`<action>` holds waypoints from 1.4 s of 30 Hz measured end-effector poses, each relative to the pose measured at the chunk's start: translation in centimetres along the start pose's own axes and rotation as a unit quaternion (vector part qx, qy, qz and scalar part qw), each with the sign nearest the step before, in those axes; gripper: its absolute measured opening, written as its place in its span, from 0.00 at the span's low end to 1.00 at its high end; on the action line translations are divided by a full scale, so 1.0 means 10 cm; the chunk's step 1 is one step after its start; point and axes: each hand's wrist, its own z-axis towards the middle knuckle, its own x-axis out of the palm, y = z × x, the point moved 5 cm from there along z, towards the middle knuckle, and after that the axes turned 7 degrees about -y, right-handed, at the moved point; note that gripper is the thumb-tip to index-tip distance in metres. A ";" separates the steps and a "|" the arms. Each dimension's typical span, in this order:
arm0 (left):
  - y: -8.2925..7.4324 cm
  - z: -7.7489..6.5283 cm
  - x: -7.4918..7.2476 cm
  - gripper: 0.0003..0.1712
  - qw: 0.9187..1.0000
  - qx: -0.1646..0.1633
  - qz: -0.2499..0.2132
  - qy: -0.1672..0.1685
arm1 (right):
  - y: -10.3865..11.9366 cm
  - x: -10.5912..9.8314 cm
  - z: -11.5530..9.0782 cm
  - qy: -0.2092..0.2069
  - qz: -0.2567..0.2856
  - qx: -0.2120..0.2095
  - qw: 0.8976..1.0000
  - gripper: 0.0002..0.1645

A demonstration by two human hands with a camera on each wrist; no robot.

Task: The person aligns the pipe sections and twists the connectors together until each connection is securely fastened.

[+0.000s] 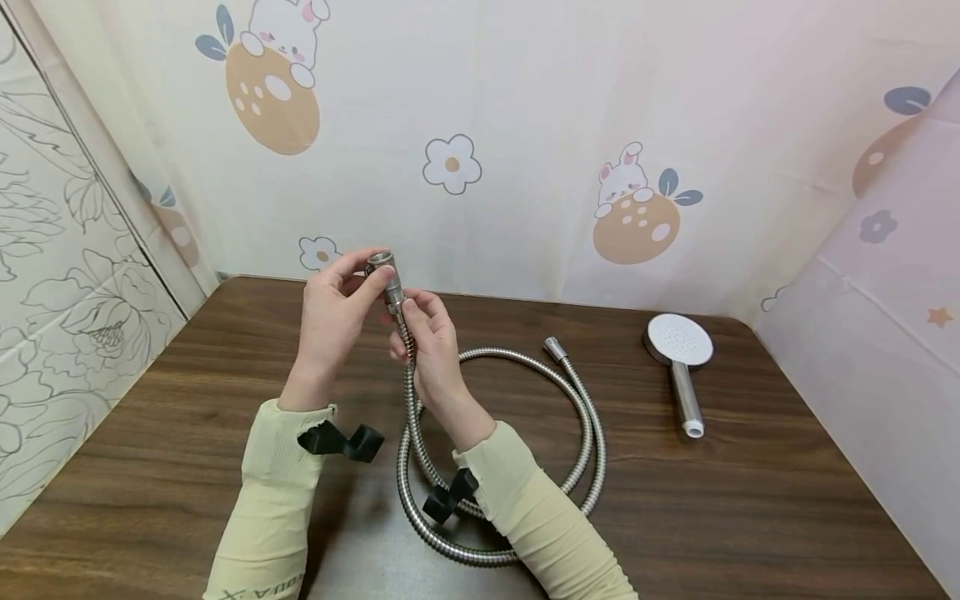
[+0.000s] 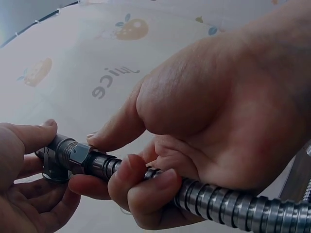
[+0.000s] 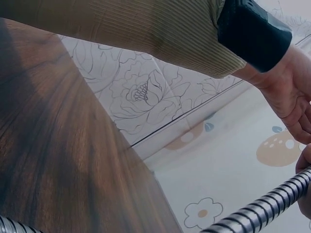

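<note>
- While the left hand (image 1: 330, 321) is clamping the metal fitting (image 1: 393, 287) between thumb and fingers, the right hand (image 1: 433, 350) is gripping the hose (image 2: 228, 206) just below it.
- The metal fitting is standing above the far left part of the table (image 1: 750, 467), tilting slightly, its round mouth facing upward.
- The nut (image 2: 80, 154) at the top of the hose is sitting against the fitting's ribbed collar (how tightly, I cannot tell).
- The right thumb is resting close to this nut; the right fingers are curling round the hose, as the left wrist view is showing.
- Both grips are bearing on one assembly, the two hands working just beside each other.
- Below the hands, the hose is running down and looping on the table, partly passing behind the right forearm.
- The hose's other end (image 1: 555, 348), a smooth metal cap, is lying loose on the table near the outer loop.
- Well apart, toward the right, the shower head (image 1: 678, 342) is lying with its white face upward, its grey handle (image 1: 686, 396) pointing toward the person.
- Pale yellow sleeves (image 1: 281, 467) are covering both forearms, and black straps (image 1: 363, 444) are sitting at the wrists.
- Behind the table, a printed curtain (image 1: 525, 100) is hanging (rabbits, fruit and flowers).
</note>
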 end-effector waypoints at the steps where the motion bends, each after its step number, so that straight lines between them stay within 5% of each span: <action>1: 0.00 0.00 0.00 0.21 1.000 0.002 -0.001 -0.002 | 0.00 0.00 0.00 0.003 0.002 0.000 1.000 0.06; 14: -0.04 0.00 -0.01 0.20 1.000 0.020 -0.012 -0.010 | 0.03 0.02 -0.01 0.034 -0.016 -0.024 0.999 0.13; 28: -0.05 -0.01 0.00 0.21 1.000 0.024 -0.012 -0.001 | 0.01 0.01 0.00 0.020 -0.030 -0.025 0.999 0.06; 42: -0.09 -0.03 0.01 0.19 0.999 0.032 -0.007 0.006 | 0.04 0.03 -0.04 0.035 -0.047 -0.028 0.998 0.14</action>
